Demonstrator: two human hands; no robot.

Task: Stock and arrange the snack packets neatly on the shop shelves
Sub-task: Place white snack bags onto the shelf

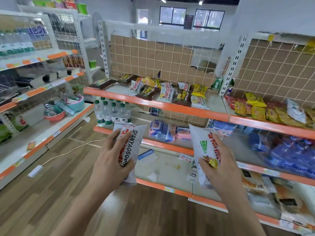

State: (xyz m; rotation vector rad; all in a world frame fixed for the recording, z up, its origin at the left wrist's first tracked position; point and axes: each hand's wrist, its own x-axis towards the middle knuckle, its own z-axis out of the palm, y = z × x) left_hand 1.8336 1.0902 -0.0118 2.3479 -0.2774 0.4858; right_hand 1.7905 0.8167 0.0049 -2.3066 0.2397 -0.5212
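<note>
white packets [134, 133]: left hand [109, 159], right hand [221, 167]

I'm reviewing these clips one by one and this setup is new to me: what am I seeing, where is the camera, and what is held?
There is no machine: a person works bare-handed, and the single picture comes from a wide-angle camera on their head, looking forward and down. The left hand holds a white snack packet with red and black lettering; the right hand holds a similar white packet. Ahead stands a shop shelf with orange edges. Its upper level carries a loose jumble of snack packets, brown, yellow and white. One level down, at left, stand water bottles with green caps.
</note>
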